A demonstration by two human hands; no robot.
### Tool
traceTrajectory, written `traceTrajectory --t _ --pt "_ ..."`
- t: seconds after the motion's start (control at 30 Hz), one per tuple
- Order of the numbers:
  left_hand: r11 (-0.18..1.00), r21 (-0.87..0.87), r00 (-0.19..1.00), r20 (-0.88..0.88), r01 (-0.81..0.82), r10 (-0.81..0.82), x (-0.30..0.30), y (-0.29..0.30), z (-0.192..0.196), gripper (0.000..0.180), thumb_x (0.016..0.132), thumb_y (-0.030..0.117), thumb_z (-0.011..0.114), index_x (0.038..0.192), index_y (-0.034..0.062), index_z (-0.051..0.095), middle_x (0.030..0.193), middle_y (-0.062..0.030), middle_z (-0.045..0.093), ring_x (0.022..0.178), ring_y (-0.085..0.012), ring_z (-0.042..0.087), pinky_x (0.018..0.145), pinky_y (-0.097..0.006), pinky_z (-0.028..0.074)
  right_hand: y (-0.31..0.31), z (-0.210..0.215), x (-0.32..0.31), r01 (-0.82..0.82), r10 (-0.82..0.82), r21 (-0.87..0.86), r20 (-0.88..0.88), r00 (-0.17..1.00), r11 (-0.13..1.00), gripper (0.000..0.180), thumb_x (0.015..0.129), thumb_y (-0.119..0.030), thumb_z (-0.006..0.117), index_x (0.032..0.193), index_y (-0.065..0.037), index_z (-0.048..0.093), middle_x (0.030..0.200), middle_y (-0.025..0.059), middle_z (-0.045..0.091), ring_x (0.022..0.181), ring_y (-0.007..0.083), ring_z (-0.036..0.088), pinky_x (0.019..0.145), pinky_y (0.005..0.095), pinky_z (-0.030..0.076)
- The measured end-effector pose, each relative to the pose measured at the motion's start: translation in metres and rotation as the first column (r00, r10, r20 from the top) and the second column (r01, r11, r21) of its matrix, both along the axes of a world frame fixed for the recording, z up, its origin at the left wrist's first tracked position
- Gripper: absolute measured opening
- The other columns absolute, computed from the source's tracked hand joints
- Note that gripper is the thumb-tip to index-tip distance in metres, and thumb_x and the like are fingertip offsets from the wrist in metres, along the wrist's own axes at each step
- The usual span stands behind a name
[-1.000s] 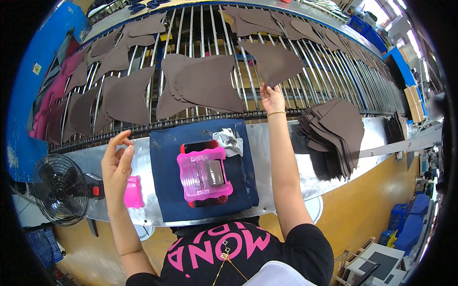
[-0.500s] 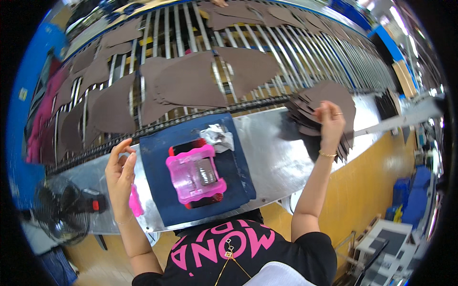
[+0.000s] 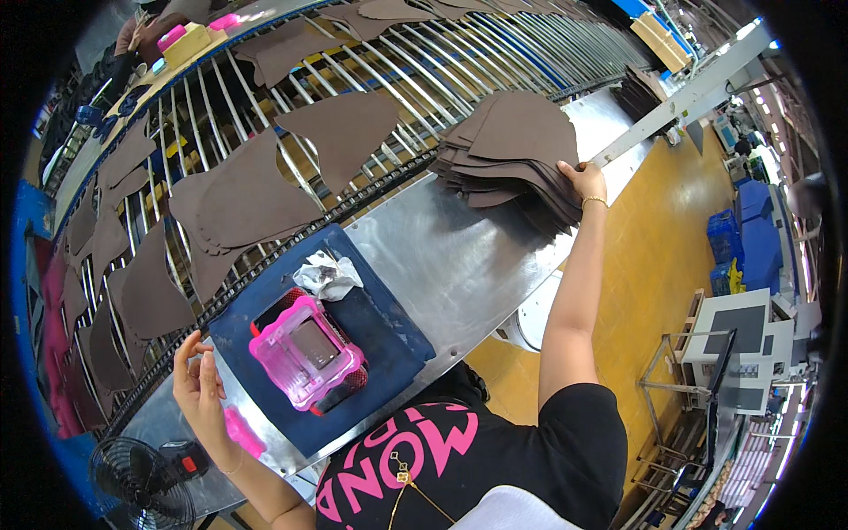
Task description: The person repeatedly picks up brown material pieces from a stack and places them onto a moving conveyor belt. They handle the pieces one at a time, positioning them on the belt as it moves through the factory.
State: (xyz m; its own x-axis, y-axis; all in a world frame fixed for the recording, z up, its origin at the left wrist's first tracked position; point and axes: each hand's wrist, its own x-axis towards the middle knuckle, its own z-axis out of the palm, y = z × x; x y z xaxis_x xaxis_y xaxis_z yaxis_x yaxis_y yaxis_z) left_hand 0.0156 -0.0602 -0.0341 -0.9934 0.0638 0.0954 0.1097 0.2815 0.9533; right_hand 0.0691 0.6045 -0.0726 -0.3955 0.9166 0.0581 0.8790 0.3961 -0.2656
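Observation:
A fanned stack of flat brown cut pieces, like leather panels (image 3: 521,141), lies on the metal table beside the roller conveyor. My right hand (image 3: 586,182) is at the stack's right edge, thumb and fingers closed on the rim of a brown piece. How many layers it grips I cannot make out. My left hand (image 3: 201,389) hovers at the left of a dark blue mat (image 3: 389,327), fingers loosely bent and apart, holding nothing. On that mat sit a pink frame-shaped stamping tool (image 3: 291,353) over a red-and-black pad and a crumpled stained white cloth (image 3: 327,276). A pink piece (image 3: 243,431) lies below my left hand.
Several brown pieces (image 3: 252,190) lie across the conveyor rollers (image 3: 424,62) beyond the table. A small black fan (image 3: 141,481) stands at the lower left. A light metal bar (image 3: 680,102) reaches in from the right. Another dark stack (image 3: 640,93) is at the table's far right.
My right hand has gone from above the brown stack to its right edge and closed there. My left hand stays empty near the mat. The whole view has turned.

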Motion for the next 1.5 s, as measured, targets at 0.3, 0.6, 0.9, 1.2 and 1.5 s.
traceTrajectory --t 0.3,0.6,0.9,1.2,1.5 --pt "0.999 -0.020 0.998 0.038 -0.049 0.050 0.012 -0.007 0.007 0.028 0.091 0.008 0.056 0.118 0.0039 0.058 0.091 0.0007 0.056 0.057 -0.0001 0.040 0.045 -0.015 0.029 -0.022 0.047 -0.010 -0.214 0.162 0.219 0.235 0.958 0.952 0.044 0.076 -0.028 0.072 0.108 -0.001 0.060 0.104 0.0233 0.063 0.098 0.0370 0.062 0.086 0.0446 0.048" --pt "0.999 0.007 0.990 -0.141 0.031 -0.030 -0.006 0.037 0.025 0.033 0.086 0.006 0.062 0.119 0.0016 0.058 0.107 -0.0054 0.055 0.080 -0.0077 0.058 0.055 -0.018 0.049 -0.197 0.147 -0.001 -0.666 0.465 0.020 -0.732 0.498 0.746 0.026 0.096 -0.021 0.052 0.112 0.000 0.054 0.084 0.0087 0.064 0.050 0.0128 0.060 0.041 0.0193 0.044" --pt "0.980 0.168 0.992 -0.035 -0.110 0.117 0.012 -0.002 0.054 0.021 0.090 0.014 0.061 0.106 -0.0008 0.060 0.080 -0.0039 0.064 0.055 -0.0102 0.059 0.043 -0.019 0.042 -0.367 0.071 -0.029 -0.991 0.207 -0.092 -0.972 0.111 0.096 0.017 0.087 -0.006 0.064 0.101 0.001 0.059 0.086 0.0068 0.065 0.071 0.0120 0.059 0.065 0.0259 0.050" --pt "0.913 0.003 0.890 -0.218 -0.409 0.400 0.067 -0.085 0.072 0.015 0.085 0.006 0.066 0.098 -0.0017 0.063 0.079 -0.0019 0.060 0.059 -0.0060 0.055 0.047 -0.017 0.041 -0.411 0.042 -0.041 -0.944 0.693 0.296 -0.649 -0.313 -0.149 0.016 0.071 -0.006 0.075 0.085 -0.006 0.068 0.066 0.0089 0.061 0.058 0.0262 0.054 0.078 0.0354 0.043" --pt "0.992 -0.095 0.996 -0.032 -0.081 0.078 0.056 -0.045 0.025 0.006 0.083 -0.006 0.058 0.089 -0.0066 0.060 0.076 -0.0047 0.055 0.057 -0.0101 0.058 0.047 -0.020 0.044 -0.340 0.018 -0.021 -0.956 0.846 0.281 -0.487 -0.219 -0.085 0.022 0.068 -0.006 0.071 0.089 -0.009 0.068 0.072 0.0050 0.066 0.063 0.0199 0.060 0.077 0.0338 0.040"
